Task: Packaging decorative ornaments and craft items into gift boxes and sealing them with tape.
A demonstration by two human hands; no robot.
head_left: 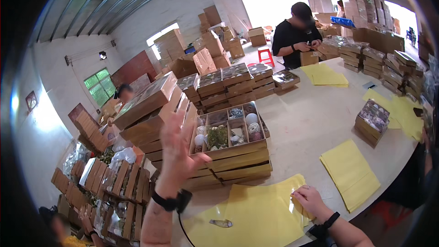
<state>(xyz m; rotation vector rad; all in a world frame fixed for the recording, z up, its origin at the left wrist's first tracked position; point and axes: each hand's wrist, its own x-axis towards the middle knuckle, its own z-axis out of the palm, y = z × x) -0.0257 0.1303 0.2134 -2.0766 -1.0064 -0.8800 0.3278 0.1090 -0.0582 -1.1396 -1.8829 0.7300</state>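
Note:
My left hand (176, 146) is raised in front of the stacked cardboard boxes, thumb stretched out to the right and fingers up, slightly blurred; nothing shows in it. Beside it, the top open box (242, 150) is divided into compartments with green moss (217, 137), pale balls and dried pieces. My right hand (313, 201) has its fingers pressed together at the right edge of a yellow sheet (256, 215), which bends and glints there. A small pale leaf-shaped piece (221, 223) lies on the sheet nearer to me. Both wrists wear dark bands.
Another yellow stack (350, 174) lies right, with a filled box (372, 121) beyond it. Filled boxes (228, 82) stand in stacks along the table's far left side. Across the table (306, 119) a person in black (292, 41) works; another person's hand (85, 217) is at lower left.

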